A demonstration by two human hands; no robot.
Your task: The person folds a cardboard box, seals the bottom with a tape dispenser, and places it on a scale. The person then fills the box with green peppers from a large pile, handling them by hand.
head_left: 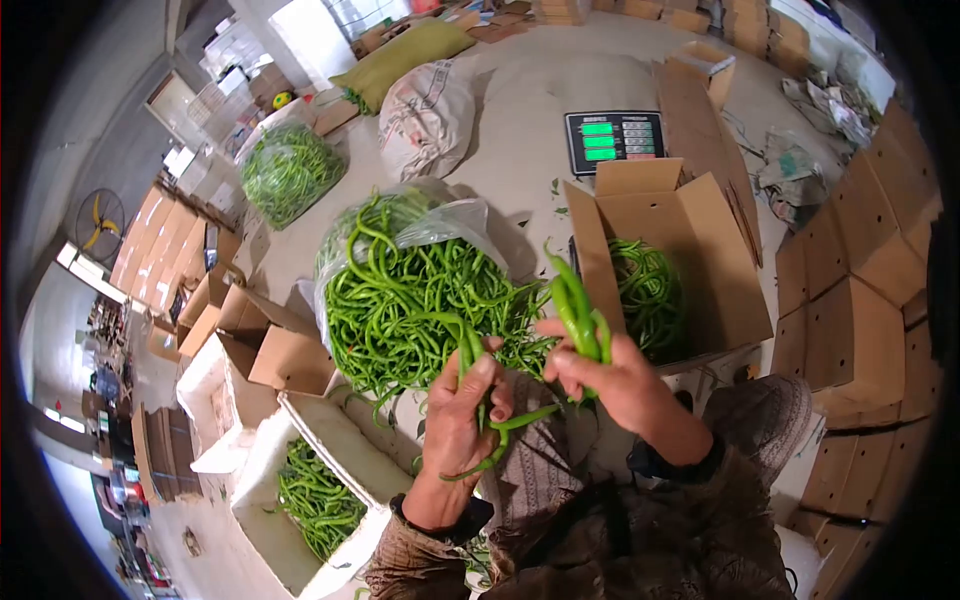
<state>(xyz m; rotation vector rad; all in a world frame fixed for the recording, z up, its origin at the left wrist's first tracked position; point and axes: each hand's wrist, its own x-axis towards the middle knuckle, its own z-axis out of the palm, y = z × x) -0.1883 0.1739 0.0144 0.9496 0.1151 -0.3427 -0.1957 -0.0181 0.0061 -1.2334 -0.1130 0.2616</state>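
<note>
Two fists: left hand (458,425) and right hand (605,380) each grip peppers (578,305); sorting stage, prob. Next needs box (715,270) w/ room.

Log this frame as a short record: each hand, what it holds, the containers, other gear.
left hand: shut on few peppers, green
right hand: shut on bunch of green peppers, raised over the lap
bag: clear plastic, open, heaped with green peppers, in front of both hands
brown box: open, peppers inside, beside right hand
white box: open, peppers inside, beside left hand
scale: on floor behind brown box, display lit
</note>
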